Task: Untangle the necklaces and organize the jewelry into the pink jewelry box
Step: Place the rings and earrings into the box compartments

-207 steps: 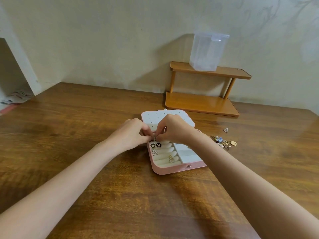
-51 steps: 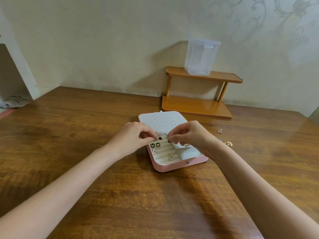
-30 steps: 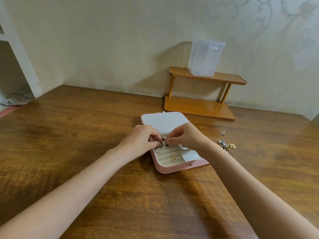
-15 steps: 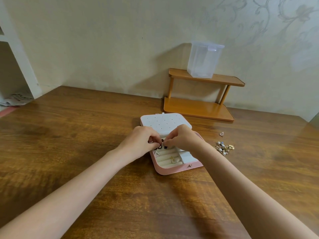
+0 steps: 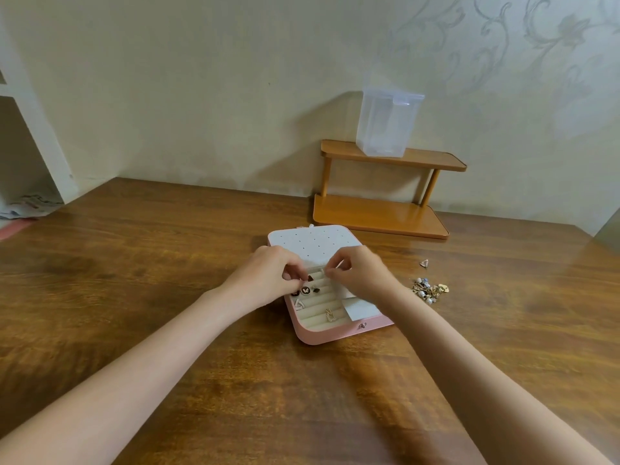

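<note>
The big brown table holds a pink box, open under both hands. The left hand and right hand each pinch something tiny; what, I cannot tell. A jewelry pile lies right of the right hand's grip.

bare table left, jewelry pile right

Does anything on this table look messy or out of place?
Yes: a tangled heap of jewelry lies loose on the table, right of the open pink jewelry box, with one small piece stray behind it.
</note>
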Action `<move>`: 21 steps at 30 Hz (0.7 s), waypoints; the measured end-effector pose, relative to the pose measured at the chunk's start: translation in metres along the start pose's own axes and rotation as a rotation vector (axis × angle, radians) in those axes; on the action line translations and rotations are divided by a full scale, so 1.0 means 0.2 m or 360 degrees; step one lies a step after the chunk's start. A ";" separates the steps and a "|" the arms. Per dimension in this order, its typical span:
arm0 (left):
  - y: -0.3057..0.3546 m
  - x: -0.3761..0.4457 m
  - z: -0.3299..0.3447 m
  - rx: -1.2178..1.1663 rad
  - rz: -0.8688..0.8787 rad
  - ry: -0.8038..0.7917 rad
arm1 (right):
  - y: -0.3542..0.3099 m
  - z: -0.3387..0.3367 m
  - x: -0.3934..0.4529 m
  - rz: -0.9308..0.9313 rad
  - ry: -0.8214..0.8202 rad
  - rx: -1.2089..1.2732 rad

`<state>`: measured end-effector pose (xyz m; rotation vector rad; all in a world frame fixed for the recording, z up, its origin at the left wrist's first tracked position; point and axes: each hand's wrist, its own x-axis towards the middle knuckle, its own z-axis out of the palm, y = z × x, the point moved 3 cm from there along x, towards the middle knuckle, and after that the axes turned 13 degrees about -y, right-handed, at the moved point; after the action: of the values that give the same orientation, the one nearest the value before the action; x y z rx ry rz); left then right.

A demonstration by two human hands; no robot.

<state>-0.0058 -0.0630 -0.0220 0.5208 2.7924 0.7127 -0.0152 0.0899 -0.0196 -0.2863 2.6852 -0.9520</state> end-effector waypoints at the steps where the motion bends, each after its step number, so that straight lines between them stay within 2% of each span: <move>1: 0.01 0.00 -0.01 -0.0016 -0.0005 0.0010 | 0.02 -0.06 -0.01 -0.0001 0.0058 0.0047; 3: 0.03 0.00 -0.03 -0.0012 0.0007 0.0062 | 0.06 -0.19 -0.05 0.0012 0.0206 0.0026; 6: 0.10 0.03 -0.03 -0.0035 0.0072 0.0109 | 0.17 -0.36 -0.09 0.0114 0.0349 -0.0272; 12: 0.26 0.10 0.06 -0.0046 0.0222 0.0011 | 0.39 -0.33 -0.14 0.0360 0.0024 -0.0643; 18: 0.30 0.14 0.10 -0.0047 0.0249 -0.0006 | 0.42 -0.30 -0.13 0.0286 0.0108 -0.0620; 21: 0.32 0.16 0.11 -0.0099 0.0283 0.0066 | 0.42 -0.36 -0.14 0.0212 0.0311 -0.0256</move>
<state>-0.0101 0.0102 -0.0123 0.7574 2.7759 0.8525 -0.0197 0.2039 -0.0139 -0.0465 2.9221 -0.7619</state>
